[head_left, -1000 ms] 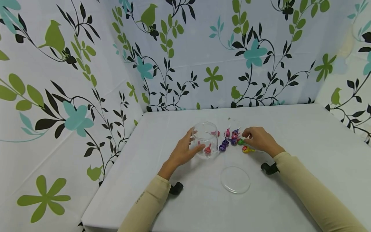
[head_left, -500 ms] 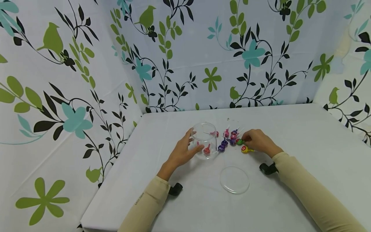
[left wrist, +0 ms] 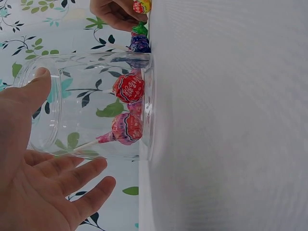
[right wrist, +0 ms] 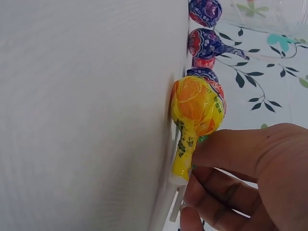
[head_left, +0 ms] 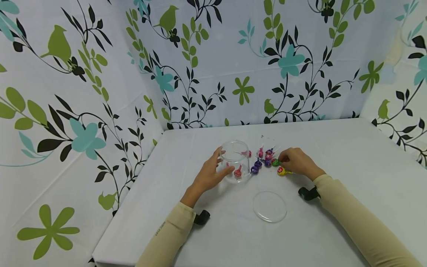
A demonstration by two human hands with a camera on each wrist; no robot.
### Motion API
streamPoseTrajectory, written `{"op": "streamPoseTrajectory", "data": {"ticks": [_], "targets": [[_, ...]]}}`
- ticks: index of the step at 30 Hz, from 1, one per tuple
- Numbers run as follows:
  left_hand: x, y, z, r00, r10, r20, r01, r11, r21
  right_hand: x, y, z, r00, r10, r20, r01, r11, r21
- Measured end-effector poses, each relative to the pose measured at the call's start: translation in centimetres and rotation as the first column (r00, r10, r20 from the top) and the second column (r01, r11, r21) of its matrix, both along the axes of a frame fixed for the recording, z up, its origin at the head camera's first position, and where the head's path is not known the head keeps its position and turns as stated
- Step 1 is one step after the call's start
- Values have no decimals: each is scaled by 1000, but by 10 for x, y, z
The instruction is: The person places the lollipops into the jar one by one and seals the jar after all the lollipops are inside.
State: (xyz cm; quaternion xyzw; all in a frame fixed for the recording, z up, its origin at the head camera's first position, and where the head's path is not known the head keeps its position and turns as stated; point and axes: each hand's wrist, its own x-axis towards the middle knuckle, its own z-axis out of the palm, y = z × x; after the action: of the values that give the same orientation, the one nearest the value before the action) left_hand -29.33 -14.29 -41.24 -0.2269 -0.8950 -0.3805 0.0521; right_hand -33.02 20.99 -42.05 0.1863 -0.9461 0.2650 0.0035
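- Backdrop: white fabric [head_left: 213, 48] printed with birds, leaves and flowers, hung behind and along both sides.
- Table [head_left: 300, 241]: white-covered; its far edge meets the backdrop, its left edge slants towards the viewer. Broad bare stretches to either side leave the arms ample room; the middle is tighter.
- Left hand [head_left: 210, 173]: thumb and fingers grasp opposite sides of the clear jar [head_left: 242, 163], presumably to steady it.
- Right hand [head_left: 298, 160]: thumb and fingers pinch the green lollipop [head_left: 276, 162], probably by its stick end; the exact contact is hidden.
- Jar: upright on the table, mouth uncovered, with red lollipops [left wrist: 128, 88] inside.
- Clear disc [head_left: 269, 206], probably the lid: flat, apart from the jar and nearer the viewer, perhaps laid aside to keep the mouth accessible.
- Loose lollipops: purple ones [head_left: 255, 170] and a pink one [head_left: 260, 152] cluster between jar and right hand, within easy reach; the yellow lollipop [head_left: 281, 171] lies just beside the green, its stick pointing rightward.
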Motion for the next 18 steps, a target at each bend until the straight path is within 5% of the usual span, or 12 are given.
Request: {"op": "streamPoseTrajectory", "data": {"ticks": [18], "targets": [[-1, -1, -1, 1000, -10, 0, 10, 1000, 10, 2, -2, 6, 998, -19, -62, 17, 999, -38]]}}
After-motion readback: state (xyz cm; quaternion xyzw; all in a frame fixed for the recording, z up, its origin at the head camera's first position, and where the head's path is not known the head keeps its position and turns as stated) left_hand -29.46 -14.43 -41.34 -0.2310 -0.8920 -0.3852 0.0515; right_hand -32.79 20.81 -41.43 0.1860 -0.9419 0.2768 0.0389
